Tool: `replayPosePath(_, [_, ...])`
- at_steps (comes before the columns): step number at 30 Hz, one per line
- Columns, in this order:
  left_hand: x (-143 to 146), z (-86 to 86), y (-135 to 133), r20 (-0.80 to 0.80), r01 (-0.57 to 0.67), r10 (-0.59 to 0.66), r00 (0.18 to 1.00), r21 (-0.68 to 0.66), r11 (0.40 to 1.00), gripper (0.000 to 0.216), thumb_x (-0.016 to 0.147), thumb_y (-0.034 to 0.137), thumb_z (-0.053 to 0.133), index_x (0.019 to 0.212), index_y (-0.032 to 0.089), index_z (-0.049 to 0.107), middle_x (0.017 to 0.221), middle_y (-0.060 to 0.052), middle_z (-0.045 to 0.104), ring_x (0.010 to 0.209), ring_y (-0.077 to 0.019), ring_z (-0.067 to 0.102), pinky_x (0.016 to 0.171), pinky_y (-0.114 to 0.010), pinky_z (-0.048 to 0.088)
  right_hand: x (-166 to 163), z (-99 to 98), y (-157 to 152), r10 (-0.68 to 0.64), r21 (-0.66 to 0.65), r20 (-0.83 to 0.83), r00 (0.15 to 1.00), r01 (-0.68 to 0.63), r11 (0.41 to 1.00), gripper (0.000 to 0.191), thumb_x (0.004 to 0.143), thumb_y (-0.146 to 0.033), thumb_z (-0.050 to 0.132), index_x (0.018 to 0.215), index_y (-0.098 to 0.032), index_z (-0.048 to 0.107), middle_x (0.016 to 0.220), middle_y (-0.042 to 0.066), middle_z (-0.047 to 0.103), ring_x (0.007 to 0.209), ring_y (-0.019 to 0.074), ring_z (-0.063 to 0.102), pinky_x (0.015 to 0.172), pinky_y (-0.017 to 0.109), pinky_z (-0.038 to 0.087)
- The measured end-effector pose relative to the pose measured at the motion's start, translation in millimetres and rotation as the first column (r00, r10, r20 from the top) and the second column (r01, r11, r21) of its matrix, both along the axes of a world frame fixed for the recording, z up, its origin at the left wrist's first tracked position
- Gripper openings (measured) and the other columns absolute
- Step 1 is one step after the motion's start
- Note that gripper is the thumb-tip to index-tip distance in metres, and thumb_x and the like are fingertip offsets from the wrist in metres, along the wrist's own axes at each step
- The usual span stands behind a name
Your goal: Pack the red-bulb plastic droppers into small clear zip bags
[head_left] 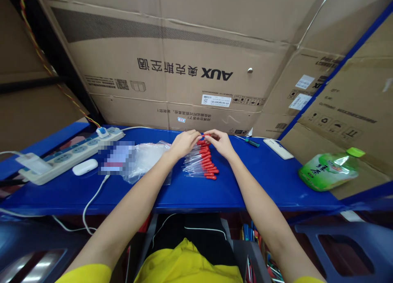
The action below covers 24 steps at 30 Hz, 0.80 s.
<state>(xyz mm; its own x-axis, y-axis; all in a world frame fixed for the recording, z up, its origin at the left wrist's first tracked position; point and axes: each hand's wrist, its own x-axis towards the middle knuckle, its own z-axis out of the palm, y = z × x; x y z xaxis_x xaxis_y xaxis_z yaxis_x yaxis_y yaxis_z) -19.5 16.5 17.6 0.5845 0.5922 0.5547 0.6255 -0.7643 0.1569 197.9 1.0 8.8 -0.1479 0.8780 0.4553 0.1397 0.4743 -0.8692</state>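
A row of glass droppers (196, 160) with clear thin tubes and red rubber bulbs lies on the blue table, bulbs toward the right. Over the far end of that row, my left hand (185, 143) and my right hand (221, 142) meet with fingertips close together. Between them a red bulb (206, 135) shows, its dropper pinched at the bulb by my right fingers. My left fingers are closed at the other end of this dropper; its tube is mostly hidden by them. Left of the droppers, a clear plastic bag (144, 158) lies partly under my left forearm.
A power strip (69, 154), a white earphone case (85, 167) and a blurred-out item (118, 157) are at left. On the right are a green screwdriver (252, 142), a white phone (278, 149) and a green bottle (327, 170) on its side. Cardboard (184, 41) walls the back.
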Motion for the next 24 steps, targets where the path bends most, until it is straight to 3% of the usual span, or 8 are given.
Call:
replayPosePath(10, [-6.5,9.3,-8.1,-0.103,-0.052,0.038,0.994,-0.132,0.99,0.039,0.112,0.045,0.031,0.118,0.027,0.065,0.114,-0.005,0.077,0.101,-0.0232,0.072,0.077,-0.029,0.047,5.5,6.5,-3.0,0.018,-0.017,-0.042,0.999,-0.019,1.0,0.039,0.075,-0.051,0.088,0.096,-0.02,0.076,0.084,0.004,0.079,0.076,0.021,0.075,0.08,0.037,0.063])
replayPosePath(24, [-4.4,8.0,-7.7,-0.054,0.002,-0.007,0.998,-0.095,0.995,0.038,0.111,0.04,0.034,0.113,0.024,0.069,0.109,-0.008,0.079,0.099,-0.0236,0.074,0.074,-0.029,0.044,0.7,2.1,-2.9,-0.017,-0.033,-0.084,0.996,0.015,0.999,0.042,0.069,-0.056,0.091,0.088,-0.02,0.08,0.08,0.006,0.081,0.072,0.0225,0.076,0.076,0.038,0.064])
